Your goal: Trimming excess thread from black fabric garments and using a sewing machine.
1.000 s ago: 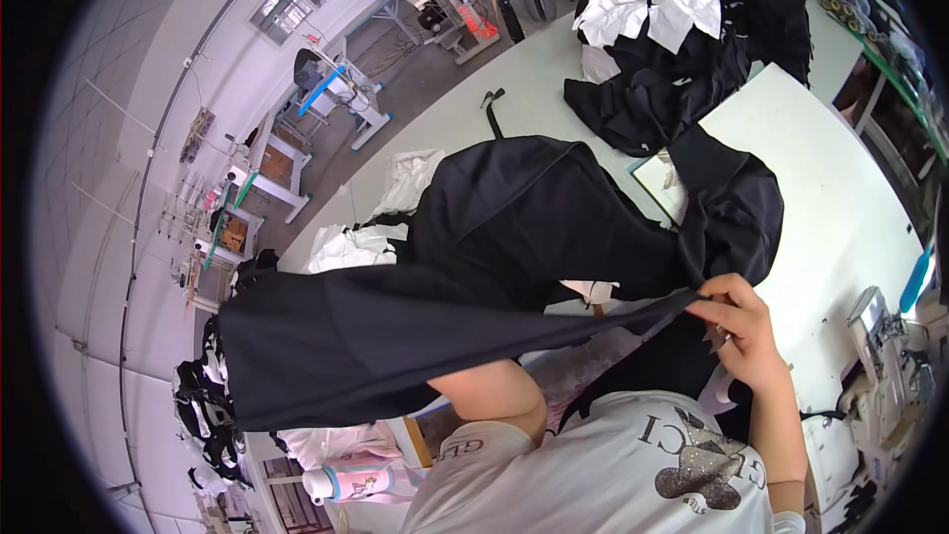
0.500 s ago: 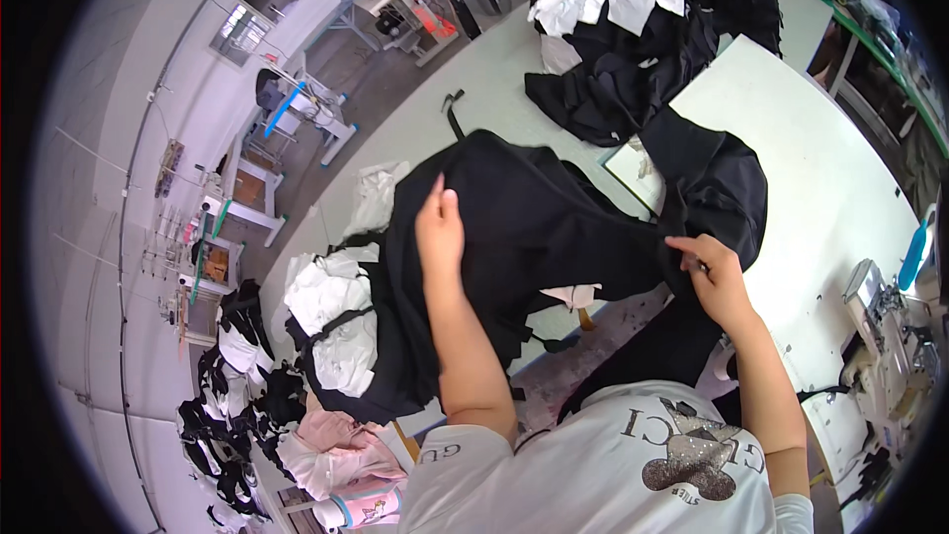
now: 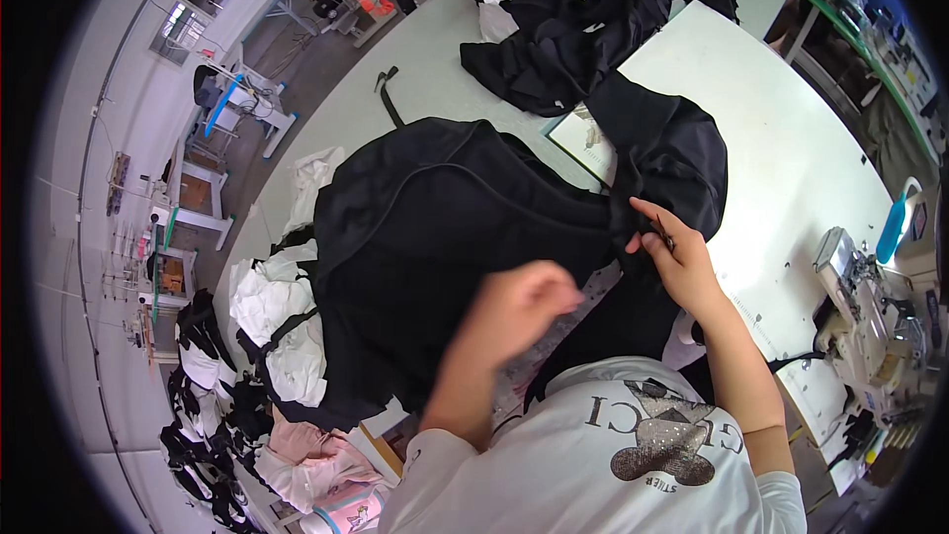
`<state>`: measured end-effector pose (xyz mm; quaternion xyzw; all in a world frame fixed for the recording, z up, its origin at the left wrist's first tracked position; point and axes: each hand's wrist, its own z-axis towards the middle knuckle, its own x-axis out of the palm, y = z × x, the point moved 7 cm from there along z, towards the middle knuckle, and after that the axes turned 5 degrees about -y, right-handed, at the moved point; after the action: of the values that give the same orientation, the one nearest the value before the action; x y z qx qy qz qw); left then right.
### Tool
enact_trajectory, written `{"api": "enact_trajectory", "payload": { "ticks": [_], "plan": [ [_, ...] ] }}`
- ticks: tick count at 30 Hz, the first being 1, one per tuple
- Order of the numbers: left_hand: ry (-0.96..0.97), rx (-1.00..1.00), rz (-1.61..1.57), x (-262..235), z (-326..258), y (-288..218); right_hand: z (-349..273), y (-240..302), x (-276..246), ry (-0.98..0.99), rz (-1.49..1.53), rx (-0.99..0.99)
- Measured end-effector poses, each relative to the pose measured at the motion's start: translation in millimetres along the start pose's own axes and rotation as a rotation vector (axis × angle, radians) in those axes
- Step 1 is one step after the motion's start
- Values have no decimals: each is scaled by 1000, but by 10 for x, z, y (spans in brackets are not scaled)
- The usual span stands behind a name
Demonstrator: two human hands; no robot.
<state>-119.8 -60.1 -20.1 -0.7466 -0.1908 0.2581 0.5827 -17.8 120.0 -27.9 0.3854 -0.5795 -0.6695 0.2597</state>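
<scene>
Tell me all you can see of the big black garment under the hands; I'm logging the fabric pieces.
The black garment is large, dark and matte, a thin woven-looking cloth with a raised seam curving across it. It lies crumpled over the white table, draping off its near edge. The right hand pinches a fold at its right side; the left hand, blurred, hovers over its middle, contact unclear.

My right hand [image 3: 680,259] pinches edge of black garment [image 3: 445,237] spread on white table [image 3: 791,158]; my left hand [image 3: 519,309] blurred above cloth. Sewing machine [image 3: 862,307] at right.
</scene>
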Motion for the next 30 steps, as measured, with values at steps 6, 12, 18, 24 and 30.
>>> {"api": "enact_trajectory", "payload": {
  "ticks": [6,12,18,24,30],
  "plan": [
    [-208,277,-630,832,359,463,-79,118,-71,-75,-224,-162],
    [-282,336,-705,937,257,491,-212,272,30,106,-263,-170],
    [-360,330,-849,761,246,445,-218,469,-118,199,-246,-136],
    [-171,288,-721,751,198,197,-16,250,-244,327,-392,24],
    [-119,239,-681,745,162,189,88,10,-18,460,-324,194]
  ]
}}
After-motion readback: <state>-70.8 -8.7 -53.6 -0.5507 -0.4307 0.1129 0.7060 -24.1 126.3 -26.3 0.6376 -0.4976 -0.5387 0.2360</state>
